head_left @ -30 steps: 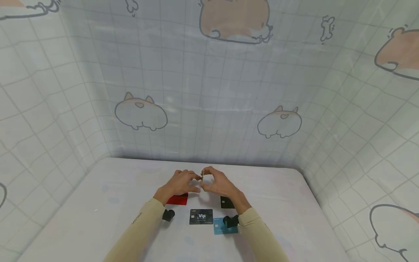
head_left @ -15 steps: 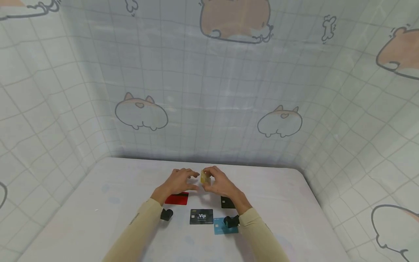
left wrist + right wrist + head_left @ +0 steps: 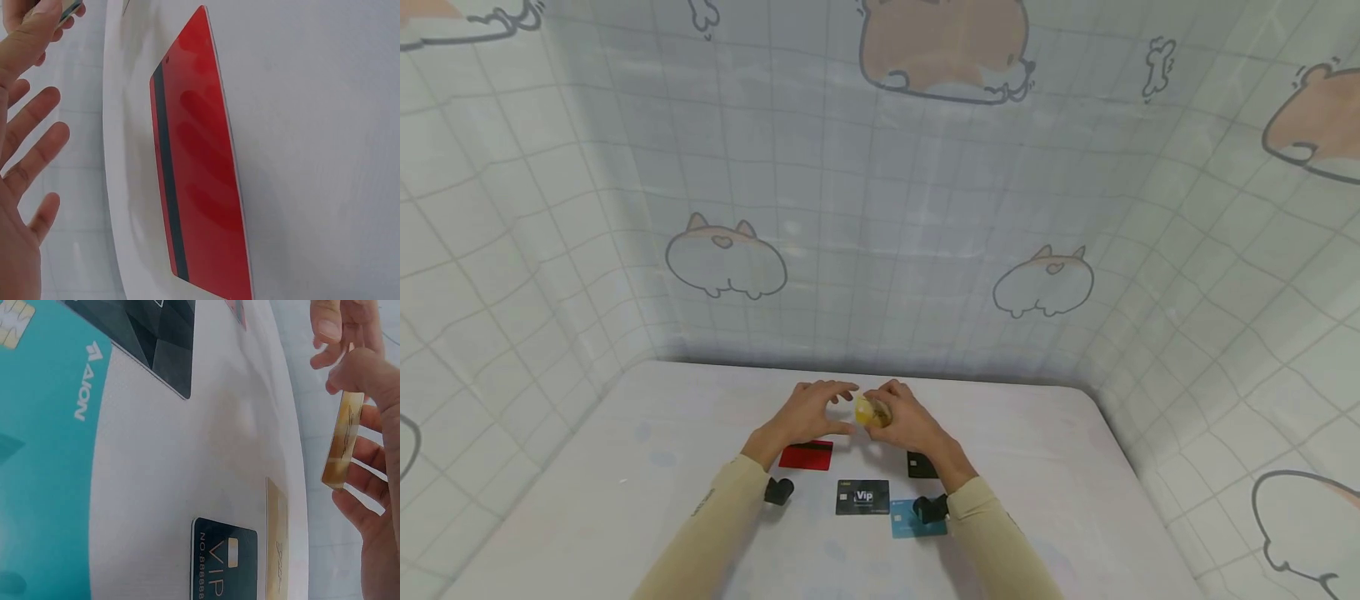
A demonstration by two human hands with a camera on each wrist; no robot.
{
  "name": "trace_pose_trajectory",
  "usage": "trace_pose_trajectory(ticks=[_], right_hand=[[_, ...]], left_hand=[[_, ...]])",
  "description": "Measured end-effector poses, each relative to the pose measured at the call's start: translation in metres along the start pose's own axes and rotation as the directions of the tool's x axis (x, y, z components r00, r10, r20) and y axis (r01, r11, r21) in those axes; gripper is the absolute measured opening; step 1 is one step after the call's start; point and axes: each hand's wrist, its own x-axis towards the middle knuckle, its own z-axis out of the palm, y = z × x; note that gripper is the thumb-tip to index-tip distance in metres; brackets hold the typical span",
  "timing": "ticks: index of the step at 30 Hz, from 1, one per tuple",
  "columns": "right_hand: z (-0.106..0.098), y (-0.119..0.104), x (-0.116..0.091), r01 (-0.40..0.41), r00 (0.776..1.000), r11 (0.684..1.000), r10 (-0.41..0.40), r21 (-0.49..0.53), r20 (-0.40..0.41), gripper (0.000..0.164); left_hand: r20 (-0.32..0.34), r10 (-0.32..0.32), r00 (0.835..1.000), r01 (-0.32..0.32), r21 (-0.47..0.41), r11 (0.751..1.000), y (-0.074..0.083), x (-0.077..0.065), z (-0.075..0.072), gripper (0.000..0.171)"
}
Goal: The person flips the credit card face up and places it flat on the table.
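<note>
My right hand (image 3: 906, 422) pinches a gold card (image 3: 872, 412) between thumb and fingers above the far part of the table. In the right wrist view the gold card (image 3: 345, 434) shows a signature-like scrawl, and the thumb lies over its upper end. Facing it, my left hand (image 3: 805, 414) has spread fingers and grips nothing; a small gap parts its fingertips from the card. Beneath the left hand a red card (image 3: 806, 456) with a black stripe lies on the table. A black card (image 3: 921, 465) lies under the right wrist, partly hidden by it.
On the white table (image 3: 625, 517), a dark "Vip" card (image 3: 862, 497) lies nearer the front, with a blue card (image 3: 910, 521) beside it. A second gold card (image 3: 277, 544) lies past the black card. A patterned curtain (image 3: 880, 317) stands behind and at both sides.
The gold card has turned from edge-on to show its face in the right hand. The left hand's fingertips have drawn slightly left, away from the card.
</note>
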Motion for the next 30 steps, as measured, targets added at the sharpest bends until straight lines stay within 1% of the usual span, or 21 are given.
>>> trace_pose_trajectory(ticks=[3, 7, 13, 17, 23, 27, 30], right_hand=[[0.001, 0.001, 0.002, 0.005, 1.0, 1.0, -0.005, -0.03, 0.008, 0.059], [0.004, 0.003, 0.006, 0.019, 1.0, 0.996, -0.018, -0.087, 0.018, 0.059], [0.007, 0.007, 0.011, 0.033, 0.999, 0.99, -0.033, -0.135, 0.005, 0.06], [0.008, 0.006, 0.014, 0.036, 0.999, 0.989, -0.035, -0.14, 0.007, 0.06], [0.005, 0.001, 0.015, 0.028, 0.999, 0.992, -0.024, -0.125, 0.033, 0.058], [0.005, 0.0, 0.018, 0.032, 0.999, 0.989, -0.026, -0.143, 0.042, 0.058], [0.006, 0.0, 0.019, 0.033, 0.998, 0.99, -0.027, -0.135, 0.048, 0.058]], left_hand=[[-0.008, 0.003, 1.0, -0.003, 0.002, 1.0, 0.0, 0.001, 0.001, 0.068], [-0.015, -0.004, 1.0, 0.005, 0.036, 0.999, -0.001, 0.003, 0.001, 0.06], [-0.017, -0.011, 1.0, 0.012, 0.061, 0.998, -0.002, 0.005, 0.001, 0.062], [-0.014, -0.023, 1.0, 0.024, 0.07, 0.997, -0.004, 0.006, 0.001, 0.063], [-0.022, -0.037, 0.999, 0.038, 0.064, 0.997, -0.007, 0.003, 0.001, 0.057], [-0.027, -0.06, 0.998, 0.061, 0.073, 0.995, -0.011, 0.002, 0.003, 0.055], [-0.026, -0.078, 0.997, 0.08, 0.078, 0.994, -0.013, 0.002, 0.004, 0.053]])
